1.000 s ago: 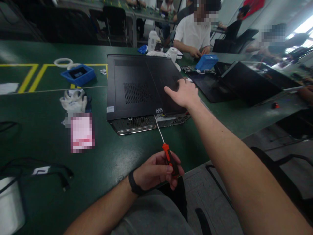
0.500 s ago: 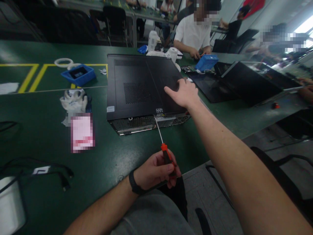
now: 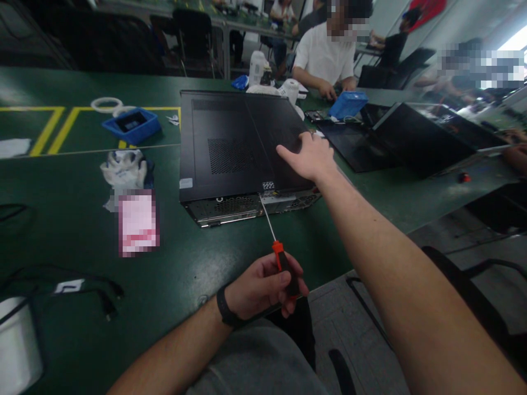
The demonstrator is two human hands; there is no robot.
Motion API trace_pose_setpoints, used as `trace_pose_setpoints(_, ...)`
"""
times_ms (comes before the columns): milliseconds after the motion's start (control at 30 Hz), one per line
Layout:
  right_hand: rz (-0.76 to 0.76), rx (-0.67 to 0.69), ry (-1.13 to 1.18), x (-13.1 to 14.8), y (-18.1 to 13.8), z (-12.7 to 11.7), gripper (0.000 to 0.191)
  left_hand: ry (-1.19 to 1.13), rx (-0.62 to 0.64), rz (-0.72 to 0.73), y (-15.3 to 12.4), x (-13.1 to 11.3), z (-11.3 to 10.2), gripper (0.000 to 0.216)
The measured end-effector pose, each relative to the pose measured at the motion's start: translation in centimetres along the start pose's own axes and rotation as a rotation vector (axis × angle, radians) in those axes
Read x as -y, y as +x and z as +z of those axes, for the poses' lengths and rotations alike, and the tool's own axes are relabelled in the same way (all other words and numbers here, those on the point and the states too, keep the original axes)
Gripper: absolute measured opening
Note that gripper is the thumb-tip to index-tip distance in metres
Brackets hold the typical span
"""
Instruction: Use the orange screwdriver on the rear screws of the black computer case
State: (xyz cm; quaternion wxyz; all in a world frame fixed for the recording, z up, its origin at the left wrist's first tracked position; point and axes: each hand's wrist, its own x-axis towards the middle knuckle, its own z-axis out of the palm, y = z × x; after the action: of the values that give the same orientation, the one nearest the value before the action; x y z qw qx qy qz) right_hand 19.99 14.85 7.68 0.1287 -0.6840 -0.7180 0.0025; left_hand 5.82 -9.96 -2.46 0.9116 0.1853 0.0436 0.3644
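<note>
A black computer case [image 3: 230,123] lies on its side on the green table, its rear panel [image 3: 239,206] facing me. My left hand [image 3: 269,285] is closed round the dark and red handle of a screwdriver [image 3: 279,251]. The long thin shaft points up and away, and its tip meets the upper edge of the rear panel near the middle. Whether the tip sits in a screw is too small to tell. With thumb and fingers spread, my right hand [image 3: 310,156] rests on the right part of the case's top face.
Left of the case are a blue tray [image 3: 134,127], work gloves [image 3: 125,170] and a blurred pink card [image 3: 139,222]. Black cables [image 3: 93,285] and a white container [image 3: 20,345] lie nearer. A person [image 3: 325,57] sits across the table; another black case [image 3: 424,137] stands at right.
The screwdriver handle has turned a little in my left hand, and the fingers have shifted on it. My right hand and the case stay where they were.
</note>
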Motion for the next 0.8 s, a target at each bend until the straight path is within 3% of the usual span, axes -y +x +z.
trace_pose_setpoints(100,0.001,0.008,-0.004,0.06,-0.03,-0.06,0.097,-0.012,-0.012,-0.024,-0.09,-0.27,0.29,0.04)
trace_pose_setpoints(367,0.003,0.004,-0.007,0.07,-0.07,-0.12,0.099,0.011,0.048,0.026,0.28,0.39,-0.53,0.028)
trace_pose_setpoints(633,-0.003,0.005,-0.009,-0.06,-0.03,-0.08,0.103,-0.024,-0.027,-0.044,-0.05,-0.4,0.38,0.039)
trace_pose_setpoints(800,-0.012,0.001,0.0,-0.12,0.06,0.1,0.099,0.034,-0.025,0.009,0.08,0.13,-0.15,0.034)
